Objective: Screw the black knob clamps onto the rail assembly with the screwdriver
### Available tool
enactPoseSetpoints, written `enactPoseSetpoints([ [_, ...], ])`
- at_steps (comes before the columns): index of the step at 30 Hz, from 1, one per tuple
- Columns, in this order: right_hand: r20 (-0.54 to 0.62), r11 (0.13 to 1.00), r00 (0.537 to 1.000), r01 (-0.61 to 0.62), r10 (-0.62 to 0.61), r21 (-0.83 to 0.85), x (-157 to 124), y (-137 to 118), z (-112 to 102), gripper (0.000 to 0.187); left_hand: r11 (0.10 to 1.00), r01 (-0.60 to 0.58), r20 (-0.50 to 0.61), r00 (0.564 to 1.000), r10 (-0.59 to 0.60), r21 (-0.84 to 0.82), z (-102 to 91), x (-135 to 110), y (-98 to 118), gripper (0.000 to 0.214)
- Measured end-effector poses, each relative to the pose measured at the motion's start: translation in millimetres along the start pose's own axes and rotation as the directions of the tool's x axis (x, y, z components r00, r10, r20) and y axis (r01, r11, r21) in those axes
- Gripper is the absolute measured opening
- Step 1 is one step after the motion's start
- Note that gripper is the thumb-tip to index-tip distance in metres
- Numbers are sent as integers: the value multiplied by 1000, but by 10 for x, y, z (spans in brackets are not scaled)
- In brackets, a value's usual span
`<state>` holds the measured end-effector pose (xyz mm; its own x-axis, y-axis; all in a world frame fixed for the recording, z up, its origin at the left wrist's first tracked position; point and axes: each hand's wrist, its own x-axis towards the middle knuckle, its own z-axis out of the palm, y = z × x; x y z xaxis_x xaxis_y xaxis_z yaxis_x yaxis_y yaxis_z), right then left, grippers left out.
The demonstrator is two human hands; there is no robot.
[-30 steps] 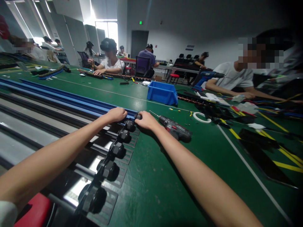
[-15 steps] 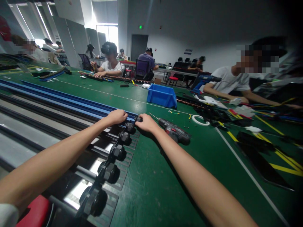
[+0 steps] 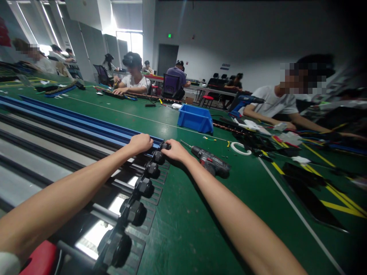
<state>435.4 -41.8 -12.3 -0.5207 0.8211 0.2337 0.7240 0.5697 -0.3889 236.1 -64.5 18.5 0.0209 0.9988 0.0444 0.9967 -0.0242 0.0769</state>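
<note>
**End knob.** The end knob (image 3: 165, 146), small and black, sat at the tip of the blue rail (image 3: 86, 124), directly under the fingertips of the right hand (image 3: 175, 149). Those fingers were drawn together on it and appeared to pinch it, though the knuckles hid the contact itself.

**Left hand.** The left hand (image 3: 140, 143) was curled shut over the rail's end, just left of the right fingertips, with the knob between the two hands.

**Progress.** On the near side of the fingers, five fitted knobs (image 3: 143, 187) stood in a line, each on a slotted plate (image 3: 149, 219) at the end of a grey rail (image 3: 34, 160). All five looked seated. No knob lay past the fingers. In my judgement the row was nearly done, with only the far-end position in hand.

**Surroundings.**
- A cordless drill (image 3: 210, 162) lay on its side just right of the right hand, untouched.
- Beyond it were a white ring (image 3: 240, 148) and, further from the fingers, a blue bin (image 3: 195, 119).
- All of this rested on the green table (image 3: 186, 214).
- A seated person (image 3: 272, 105) worked well away to the right, with hands among loose cables and clear of the rail.
</note>
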Motion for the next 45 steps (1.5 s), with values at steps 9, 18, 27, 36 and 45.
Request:
enactPoseSetpoints([
  [9,18,996,997,75,-76,42,8,59,31,22,998,64,-11,998,-65,-23,-14,-24,30,48],
  [18,4,993,995,103,-104,52,32,56,61,19,997,81,19,997,-81,21,8,19,13,51],
  [27,10,994,995,100,-101,44,30,54,56,22,991,134,50,990,-136,27,-68,-27,78,51],
  [36,11,994,1000,28,-30,108,16,0,-16,28,993,117,57,991,-119,32,-37,-3,57,53],
  [45,-317,972,946,132,-64,196,-271,-178,-338,36,996,79,65,995,-81,35,-14,24,4,53],
])
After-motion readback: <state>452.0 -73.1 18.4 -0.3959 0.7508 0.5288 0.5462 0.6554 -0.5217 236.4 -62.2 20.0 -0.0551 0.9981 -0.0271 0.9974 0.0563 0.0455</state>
